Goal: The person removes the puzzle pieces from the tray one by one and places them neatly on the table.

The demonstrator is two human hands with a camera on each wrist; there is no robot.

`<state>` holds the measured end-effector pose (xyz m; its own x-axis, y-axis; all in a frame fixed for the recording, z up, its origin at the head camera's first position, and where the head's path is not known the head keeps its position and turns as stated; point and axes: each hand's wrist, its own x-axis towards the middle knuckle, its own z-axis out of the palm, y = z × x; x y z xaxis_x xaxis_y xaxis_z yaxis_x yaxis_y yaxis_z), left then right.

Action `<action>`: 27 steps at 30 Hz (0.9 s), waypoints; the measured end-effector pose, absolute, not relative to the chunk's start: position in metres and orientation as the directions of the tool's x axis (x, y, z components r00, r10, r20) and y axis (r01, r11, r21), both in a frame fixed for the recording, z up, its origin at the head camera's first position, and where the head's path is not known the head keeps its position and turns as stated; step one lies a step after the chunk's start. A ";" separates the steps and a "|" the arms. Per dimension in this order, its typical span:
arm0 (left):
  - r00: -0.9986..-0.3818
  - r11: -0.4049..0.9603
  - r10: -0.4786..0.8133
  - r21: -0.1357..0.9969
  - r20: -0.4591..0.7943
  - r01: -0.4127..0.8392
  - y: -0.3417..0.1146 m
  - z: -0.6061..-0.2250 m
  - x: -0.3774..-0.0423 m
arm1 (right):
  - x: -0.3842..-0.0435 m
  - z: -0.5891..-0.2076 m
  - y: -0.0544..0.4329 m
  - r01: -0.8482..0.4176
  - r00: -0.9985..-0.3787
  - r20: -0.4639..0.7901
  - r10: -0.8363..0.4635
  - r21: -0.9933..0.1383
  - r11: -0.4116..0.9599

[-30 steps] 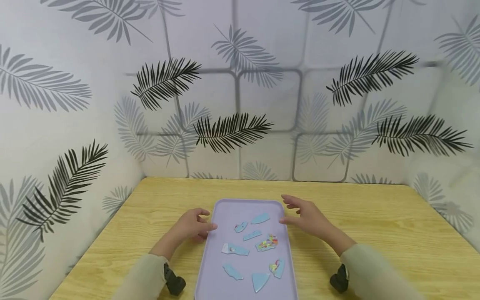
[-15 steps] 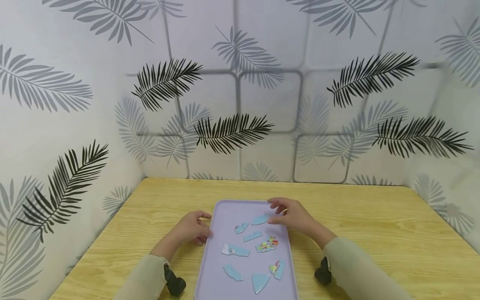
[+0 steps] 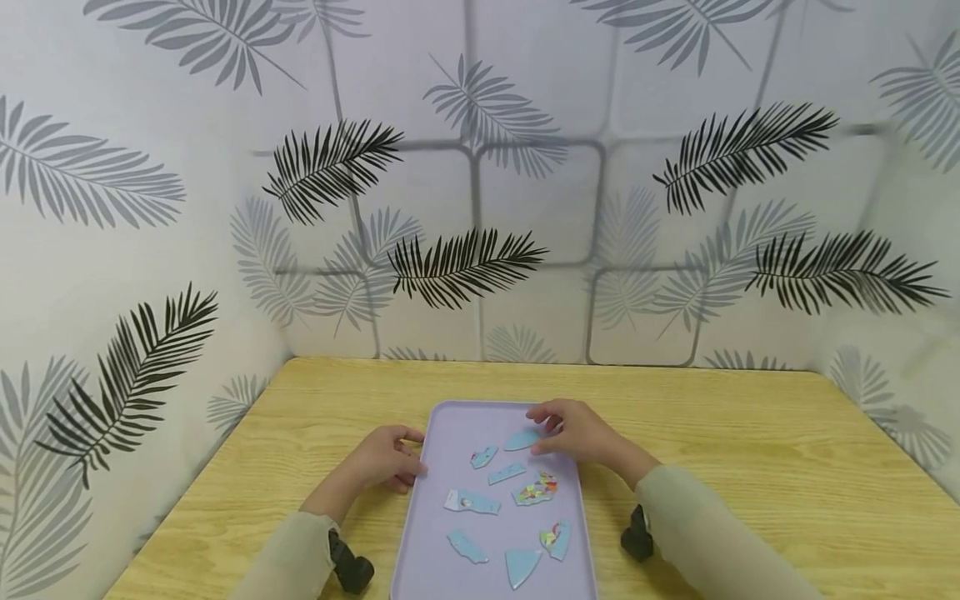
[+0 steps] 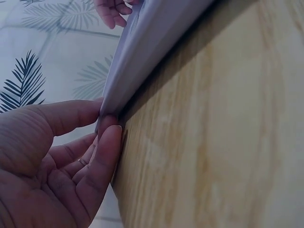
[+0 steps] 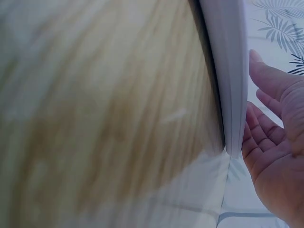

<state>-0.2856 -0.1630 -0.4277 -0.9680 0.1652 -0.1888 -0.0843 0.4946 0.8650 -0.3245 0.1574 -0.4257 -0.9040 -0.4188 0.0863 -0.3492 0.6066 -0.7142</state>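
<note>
A lilac tray (image 3: 442, 417) lies on the wooden table with several flat light-blue pieces of irregular outline spread over it. My left hand (image 3: 386, 460) pinches the tray's left rim, thumb on top and fingers against the outer side, as the left wrist view shows (image 4: 61, 156). My right hand (image 3: 577, 433) reaches over the tray's right rim, loosely bent fingers beside a plain blue pointed piece (image 3: 521, 439); whether they touch it is hidden. Nearby lie a narrow blue strip (image 3: 507, 473), a small piece with a red mark (image 3: 483, 457) and a multicoloured piece (image 3: 536, 490).
Closer to me on the tray are a blue piece with a white end (image 3: 472, 502), a wavy strip (image 3: 467, 547), a triangular piece (image 3: 522, 567) and another patterned piece (image 3: 556, 540). Leaf-patterned walls enclose the wooden table (image 3: 712, 433).
My right hand has moved left from beside the right rim to over the tray, near the top blue piece. My left hand has settled on the left rim. The pieces lie as before.
</note>
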 end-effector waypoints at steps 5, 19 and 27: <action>-0.969 0.489 0.165 0.869 -0.185 -0.082 -0.163 -0.428 -0.284 | -0.327 -0.426 0.156 -0.373 -0.892 0.071 -0.447 -0.675 0.637; -0.963 0.487 0.188 0.870 -0.194 -0.080 -0.165 -0.425 -0.286 | -0.331 -0.428 0.151 -0.380 -0.888 0.055 -0.456 -0.647 0.661; -0.959 0.473 0.200 0.877 -0.202 -0.086 -0.166 -0.427 -0.286 | -0.329 -0.429 0.146 -0.334 -0.913 0.046 -0.405 -0.655 0.678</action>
